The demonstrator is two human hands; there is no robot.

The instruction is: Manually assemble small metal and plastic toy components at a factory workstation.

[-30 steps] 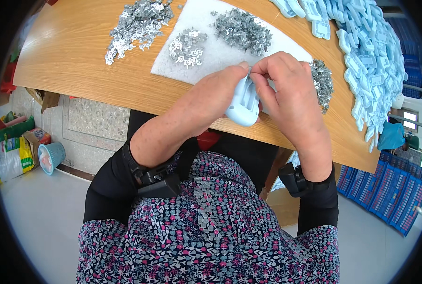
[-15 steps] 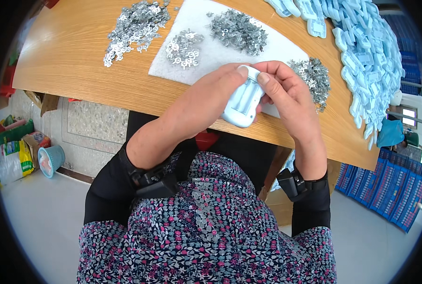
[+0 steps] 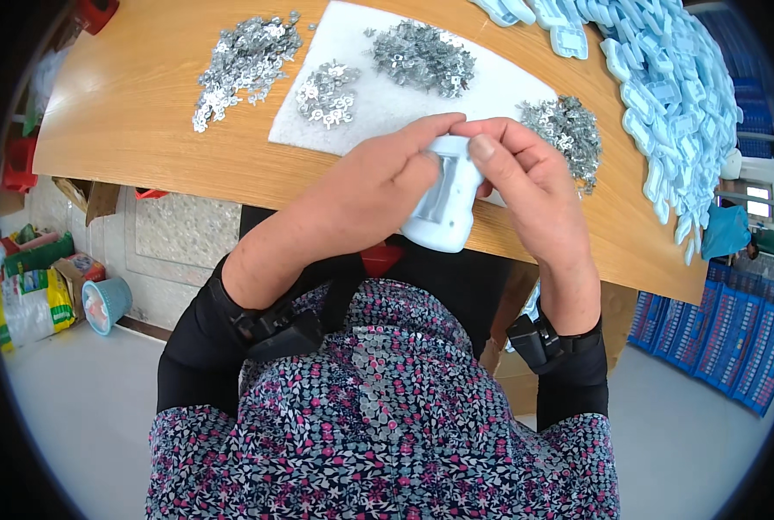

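Note:
A pale blue plastic casing (image 3: 446,212) with a long recessed compartment, like a battery bay, is held between both hands above the table's near edge. My left hand (image 3: 395,173) is closed on its left side, the thumb bent at the compartment's upper left. My right hand (image 3: 525,173) pinches the upper right corner, thumb on the face and fingers behind. Any small part under the thumbs is hidden. Beyond the hands, a white mat (image 3: 304,143) carries a small heap of metal clips (image 3: 326,94) and a larger heap of metal pieces (image 3: 423,59).
More metal pieces lie in a heap (image 3: 248,65) at the far left and another (image 3: 564,130) right of my right hand. A big pile of pale blue casings (image 3: 664,104) covers the table's right side. Blue trays (image 3: 716,338) stand beyond the right edge; a light blue bin (image 3: 107,303) sits on the floor at left.
My left thumb has shifted from the casing's top end down to the left side of its compartment. The casing now sits a little lower and more upright. My right hand keeps its pinch.

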